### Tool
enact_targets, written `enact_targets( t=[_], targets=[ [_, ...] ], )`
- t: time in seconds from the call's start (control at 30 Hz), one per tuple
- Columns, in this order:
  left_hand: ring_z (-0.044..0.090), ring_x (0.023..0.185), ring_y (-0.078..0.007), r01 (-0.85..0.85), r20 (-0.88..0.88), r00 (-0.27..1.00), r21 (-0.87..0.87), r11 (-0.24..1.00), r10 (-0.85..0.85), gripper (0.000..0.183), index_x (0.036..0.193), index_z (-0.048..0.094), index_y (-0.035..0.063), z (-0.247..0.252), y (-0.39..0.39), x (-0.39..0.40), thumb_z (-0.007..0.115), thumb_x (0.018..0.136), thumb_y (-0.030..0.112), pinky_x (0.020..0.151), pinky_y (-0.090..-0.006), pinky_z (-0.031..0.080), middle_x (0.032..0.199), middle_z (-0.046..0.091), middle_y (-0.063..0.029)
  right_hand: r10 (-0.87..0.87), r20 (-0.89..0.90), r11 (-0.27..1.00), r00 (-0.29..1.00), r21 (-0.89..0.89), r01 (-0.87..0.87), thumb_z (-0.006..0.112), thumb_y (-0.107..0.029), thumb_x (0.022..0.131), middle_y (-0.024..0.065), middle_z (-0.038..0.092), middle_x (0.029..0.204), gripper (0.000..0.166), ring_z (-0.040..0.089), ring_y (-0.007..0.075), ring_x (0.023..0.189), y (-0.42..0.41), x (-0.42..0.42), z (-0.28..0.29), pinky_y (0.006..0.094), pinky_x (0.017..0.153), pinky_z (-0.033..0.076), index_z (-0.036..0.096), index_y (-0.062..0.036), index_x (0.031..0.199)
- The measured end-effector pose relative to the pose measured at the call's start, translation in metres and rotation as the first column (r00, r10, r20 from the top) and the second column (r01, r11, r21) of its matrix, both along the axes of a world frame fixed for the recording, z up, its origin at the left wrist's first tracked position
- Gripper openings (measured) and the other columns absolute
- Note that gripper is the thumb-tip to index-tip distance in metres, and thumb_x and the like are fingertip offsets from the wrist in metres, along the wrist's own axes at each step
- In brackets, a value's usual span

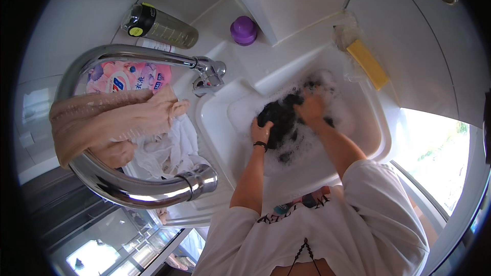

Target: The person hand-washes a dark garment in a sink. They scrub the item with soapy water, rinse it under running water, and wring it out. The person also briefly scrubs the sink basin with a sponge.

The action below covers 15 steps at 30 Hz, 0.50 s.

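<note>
Black wet cloth (pixel 279 119) lies in sudsy water in the white sink basin (pixel 215 134). My left hand (pixel 262 132), with a dark band at the wrist, grips the cloth's left edge between thumb and fingers. At the cloth's upper right, my right hand (pixel 311 106) is closed on it, its fingers partly hidden by foam. More dark fabric shows in the suds beyond and beneath my right hand.
A chrome gooseneck faucet (pixel 134 189) arches at left, with beige fabric (pixel 115 115) draped over it. White cloth (pixel 172 142) lies on the washboard side. A detergent pouch (pixel 126 76), a drink bottle (pixel 165 27), a purple cap (pixel 244 30) and a yellow bar (pixel 367 64) stand or lie around the rim.
</note>
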<state>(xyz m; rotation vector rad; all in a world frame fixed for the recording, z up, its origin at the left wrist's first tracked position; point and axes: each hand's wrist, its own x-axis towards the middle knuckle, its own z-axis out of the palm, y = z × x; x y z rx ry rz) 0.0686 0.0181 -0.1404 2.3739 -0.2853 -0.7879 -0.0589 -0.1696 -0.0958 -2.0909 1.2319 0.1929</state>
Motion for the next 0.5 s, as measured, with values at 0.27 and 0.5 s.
enact_targets(
  t=[0.27, 0.5],
  targets=[
    [0.05, 0.113, -0.0289, -0.798, -0.936, 0.307, -0.352, 0.489, -0.174, 0.078, 0.128, 0.046, 0.0047, 0.064, 0.002, 0.0, 0.037, 0.082, 0.068, 0.1, -0.0419, 0.038, 0.124, 0.052, -0.0146, 0.286, 0.444, 0.958, 0.849, -0.11, -0.266, 0.074, -0.015, 0.059, 0.0171, 0.034, 0.132, 0.046, 0.03, 0.0409, 0.121, 0.101, 0.012, 0.108, 0.0531, 0.089, 0.037, 0.06, -0.0146, 0.103],
    [0.03, 0.127, -0.025, -0.735, -0.726, 0.466, -0.636, 0.236, -0.505, 0.037, 0.123, 0.049, 0.0235, 0.039, 0.022, -0.043, 0.039, 0.093, 0.044, 0.102, -0.0443, 0.031, 0.134, 0.037, 0.002, 0.531, 0.418, 0.835, 0.737, -0.406, -0.371, 0.075, -0.032, 0.06, 0.0077, 0.035, 0.133, 0.056, 0.03, 0.0352, 0.122, 0.117, 0.009, 0.139, 0.0573, 0.082, 0.037, 0.058, -0.0272, 0.112]
  ],
)
